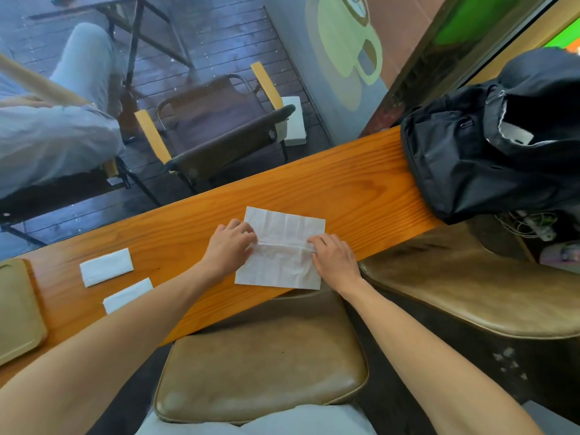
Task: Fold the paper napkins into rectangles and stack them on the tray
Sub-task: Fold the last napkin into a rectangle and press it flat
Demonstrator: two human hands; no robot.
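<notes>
The open napkin [280,249] lies on the counter [361,186]; two folded napkins [106,267] lie left of it, the tray [18,312] further left, probably a backpack [470,164] at right.

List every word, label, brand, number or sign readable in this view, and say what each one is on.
None: no readable text anywhere in the view.
Unfolded napkin under the hands: plain white, creases only.
Two folded napkins: blank.
Tray: no marking visible.
Black backpack: no legible label.
Wall painting of a green mug: a picture, no letters.
</notes>
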